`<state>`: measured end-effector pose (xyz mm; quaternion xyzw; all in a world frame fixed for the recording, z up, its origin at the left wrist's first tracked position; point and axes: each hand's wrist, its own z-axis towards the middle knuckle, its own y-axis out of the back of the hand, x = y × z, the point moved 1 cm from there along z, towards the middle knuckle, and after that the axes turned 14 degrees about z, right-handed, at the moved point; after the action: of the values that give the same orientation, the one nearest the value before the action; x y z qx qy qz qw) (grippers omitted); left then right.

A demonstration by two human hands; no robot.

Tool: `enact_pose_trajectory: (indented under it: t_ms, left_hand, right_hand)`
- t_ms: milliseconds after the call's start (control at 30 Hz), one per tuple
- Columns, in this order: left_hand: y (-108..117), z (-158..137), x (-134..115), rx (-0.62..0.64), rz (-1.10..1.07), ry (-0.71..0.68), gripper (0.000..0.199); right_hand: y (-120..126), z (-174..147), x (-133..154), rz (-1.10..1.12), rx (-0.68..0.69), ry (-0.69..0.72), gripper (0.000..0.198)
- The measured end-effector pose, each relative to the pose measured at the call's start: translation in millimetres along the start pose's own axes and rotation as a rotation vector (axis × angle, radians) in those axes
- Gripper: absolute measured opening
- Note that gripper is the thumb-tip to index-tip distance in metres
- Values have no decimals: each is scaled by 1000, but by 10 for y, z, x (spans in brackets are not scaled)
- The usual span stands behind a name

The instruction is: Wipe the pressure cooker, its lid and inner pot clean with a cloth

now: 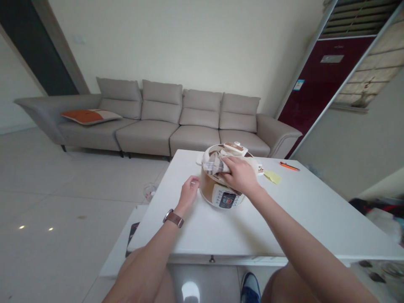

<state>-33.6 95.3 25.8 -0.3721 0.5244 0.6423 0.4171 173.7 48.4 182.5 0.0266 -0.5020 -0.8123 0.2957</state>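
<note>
A white and tan electric pressure cooker (206, 185) stands upright on the white table (284, 214), its dark control panel facing me. My right hand (241, 174) is closed on a pale, crumpled cloth (214, 163) with darker patches, pressing it against the cooker's top. Part of the lid and its brown-and-white handle (235, 147) shows behind the cloth. To the left of the cooker, my left hand (190, 189) rests with loosely bent fingers against its side. A brown-strapped watch (173, 218) is on my left wrist.
Right of the cooker lie a yellow paper piece (272, 176) and an orange utility knife (289, 166). A grey sofa (151, 134) with an orange cushion (90, 116) stands beyond the table. A drawer knob (212, 259) sticks out at the table's near edge, above my legs.
</note>
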Motion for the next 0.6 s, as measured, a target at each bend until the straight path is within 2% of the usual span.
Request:
enact_pose_trajectory:
  t_ms: [67, 167, 300, 400, 500, 600]
  left_hand:
    - [11, -19, -12, -6, 6, -19, 23]
    - [42, -64, -61, -22, 46, -108, 31]
    - [62, -163, -182, -37, 132, -325, 45]
    - [33, -211, -259, -66, 131, -427, 48]
    - [-45, -147, -300, -139, 104, -456, 47]
    - [-148, 70, -320, -261, 33, -397, 46]
  right_hand:
    - [-40, 107, 150, -35, 43, -37, 36]
    - [-55, 110, 158, -28, 32, -44, 42]
    - [14, -99, -76, 55, -46, 1, 48]
    - [80, -240, -321, 127, -177, -40, 44]
    - [95, -296, -553, 211, -322, -150, 40]
    - [61, -300, -704, 270, -396, -201, 39]
